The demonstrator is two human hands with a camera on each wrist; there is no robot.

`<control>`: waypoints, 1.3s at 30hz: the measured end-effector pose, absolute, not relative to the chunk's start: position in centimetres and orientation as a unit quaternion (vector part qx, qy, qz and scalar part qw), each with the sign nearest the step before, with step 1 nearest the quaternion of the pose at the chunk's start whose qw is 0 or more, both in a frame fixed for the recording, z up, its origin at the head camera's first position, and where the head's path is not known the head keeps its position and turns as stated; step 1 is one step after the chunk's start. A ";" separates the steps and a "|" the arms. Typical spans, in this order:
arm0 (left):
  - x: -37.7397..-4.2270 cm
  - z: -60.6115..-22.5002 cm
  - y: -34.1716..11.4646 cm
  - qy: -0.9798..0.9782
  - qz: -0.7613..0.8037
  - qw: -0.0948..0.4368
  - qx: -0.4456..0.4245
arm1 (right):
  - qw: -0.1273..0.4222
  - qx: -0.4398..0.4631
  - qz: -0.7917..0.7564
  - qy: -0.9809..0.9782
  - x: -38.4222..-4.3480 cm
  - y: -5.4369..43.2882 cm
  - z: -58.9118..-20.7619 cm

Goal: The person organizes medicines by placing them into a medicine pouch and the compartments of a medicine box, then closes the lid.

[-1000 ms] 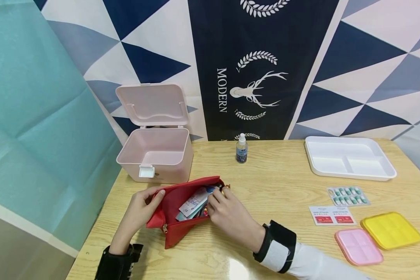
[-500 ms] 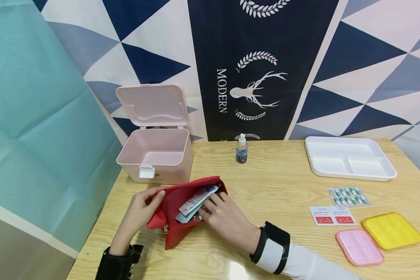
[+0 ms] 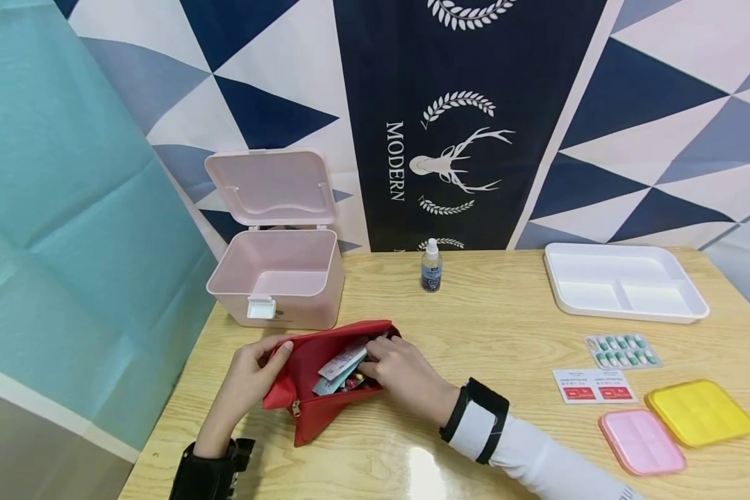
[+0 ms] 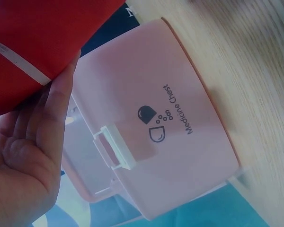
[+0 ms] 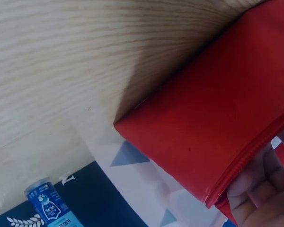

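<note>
A red zippered pouch [image 3: 328,417] gapes open near the front of the table, its gold zipper pull [image 3: 296,408] at the near left corner. My left hand [image 3: 246,378] grips its left edge, thumb on the inside. Into the right end of the mouth reaches my right hand [image 3: 406,378], its fingertips among the contents. Pale flat packets [image 3: 342,362] and some small colourful items [image 3: 352,381] show inside. In the right wrist view the pouch wall [image 5: 203,109] hides part of the right hand's fingers [image 5: 241,184]; I cannot tell whether they pinch anything.
Behind the pouch stands a pink medicine box [image 3: 300,309], lid up. A small spray bottle [image 3: 431,271] is at back centre. To the right are a white divided tray [image 3: 594,310], a capsule blister pack [image 3: 621,351], a white-and-red packet [image 3: 594,385], and pink [image 3: 642,441] and yellow [image 3: 700,413] pill cases.
My right hand drew leftward from the pouch's right end, then pushed deeper inside, covering more of the packets. The pouch's far edge dropped slightly. The left hand kept its grip.
</note>
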State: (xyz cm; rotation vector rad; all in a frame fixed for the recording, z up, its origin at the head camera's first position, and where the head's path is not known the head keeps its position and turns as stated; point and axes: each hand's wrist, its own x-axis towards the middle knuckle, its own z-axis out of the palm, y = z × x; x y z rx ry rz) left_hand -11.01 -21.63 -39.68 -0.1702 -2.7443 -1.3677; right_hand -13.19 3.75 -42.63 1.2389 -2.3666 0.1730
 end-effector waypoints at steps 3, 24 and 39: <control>-11.0 -39.7 -21.7 -0.893 -0.444 0.036 -0.057 | 0.232 0.456 0.062 -0.857 -13.3 3.8 -42.6; -11.1 -39.9 -21.8 -0.892 -0.445 0.041 -0.059 | 0.166 0.466 0.087 -0.865 -14.1 3.4 -41.8; -11.0 -39.7 -21.7 -0.891 -0.448 0.036 -0.058 | 0.166 0.460 0.080 -0.869 -14.0 4.5 -42.0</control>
